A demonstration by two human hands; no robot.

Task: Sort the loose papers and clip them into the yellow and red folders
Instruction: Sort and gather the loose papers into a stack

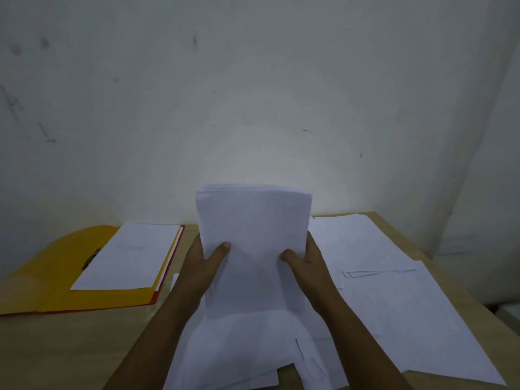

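Observation:
I hold a thick stack of white papers (254, 243) upright over the middle of the table, its lower edge resting on loose sheets. My left hand (201, 266) grips the stack's left side, thumb on the front. My right hand (305, 261) grips its right side the same way. At the left the yellow folder (53, 274) lies open with a white sheet (128, 256) on its right half. A thin red edge of the red folder (176, 256) shows under the yellow one along its right and lower sides.
Loose white sheets (394, 291) cover the right side of the wooden table (70, 350) and spread below my hands (242, 356). A marked white wall (253, 94) rises right behind the table. The table's right edge slants away at the far right.

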